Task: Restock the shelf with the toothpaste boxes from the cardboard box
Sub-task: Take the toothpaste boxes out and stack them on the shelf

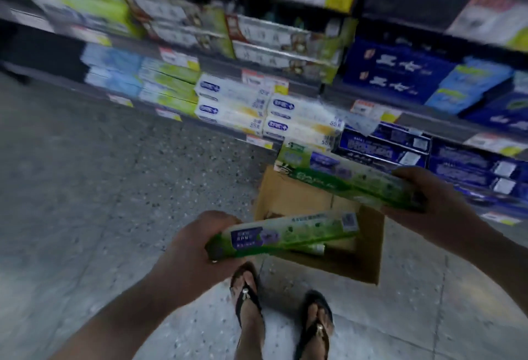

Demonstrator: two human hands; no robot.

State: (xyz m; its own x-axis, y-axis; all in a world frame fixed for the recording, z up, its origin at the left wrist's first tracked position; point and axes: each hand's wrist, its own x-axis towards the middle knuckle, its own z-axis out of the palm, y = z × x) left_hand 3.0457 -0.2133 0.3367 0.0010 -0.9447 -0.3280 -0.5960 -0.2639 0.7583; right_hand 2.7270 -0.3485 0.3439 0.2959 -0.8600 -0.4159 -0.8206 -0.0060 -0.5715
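Both hands full over the shelf (285,94) aisle: right hand (437,202) wrapped round one green toothpaste box (343,179) up near the stock, left hand (194,248) gripping another green box (285,237) right above the open cardboard box (368,251) on the floor.

A speckled grey floor (100,188) filled the near left. Two feet in black sandals (248,299) stood near centre. Price tags (368,109) hung along the far edges, too blurred to read.
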